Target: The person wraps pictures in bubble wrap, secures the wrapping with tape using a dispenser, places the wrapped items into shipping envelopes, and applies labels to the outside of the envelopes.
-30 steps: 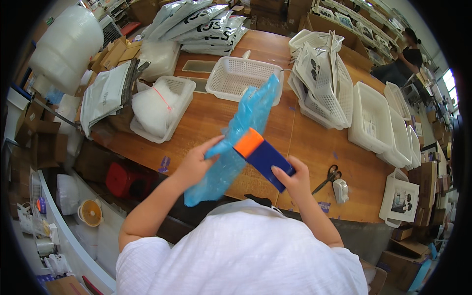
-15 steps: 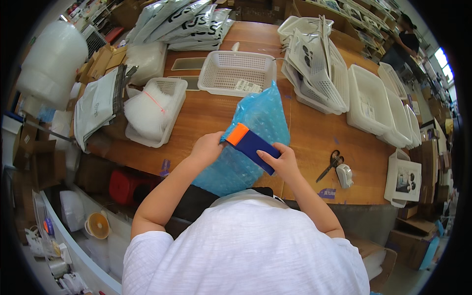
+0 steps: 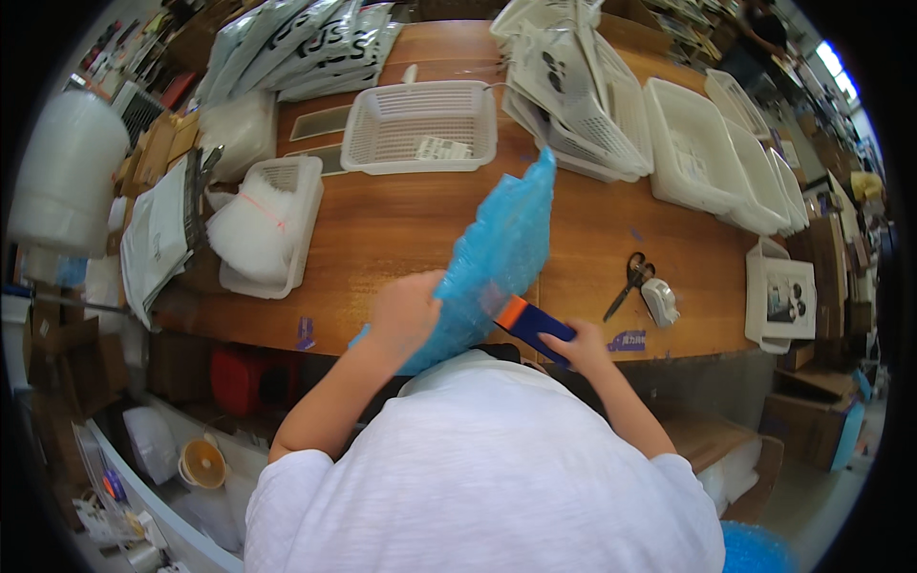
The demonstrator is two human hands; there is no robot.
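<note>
A package in blue bubble wrap (image 3: 506,229) stands tilted against my front at the table's near edge, its pointed top leaning right. My left hand (image 3: 406,310) is blurred but closed on the wrap's left side. In my right hand (image 3: 585,346) is a dark-blue tape dispenser (image 3: 540,332) with an orange end, gripped by its lower part. Between that orange end and the wrap shows a short clear strip, apparently tape. What the wrap encloses is hidden. Black scissors (image 3: 630,284) lie on the table to the right, beside a small white device (image 3: 659,301).
A white basket (image 3: 353,143) stands beyond the package, and stacked baskets (image 3: 626,119) hold flat sheets at the far right. On the left are a tray of white foam (image 3: 301,229) and grey mailing bags (image 3: 158,224). A person (image 3: 764,33) stands in the distance.
The tape dispenser has moved right and down, away from my left hand. The wrapped package has turned narrower to view, and my left hand now sits lower on its side.
</note>
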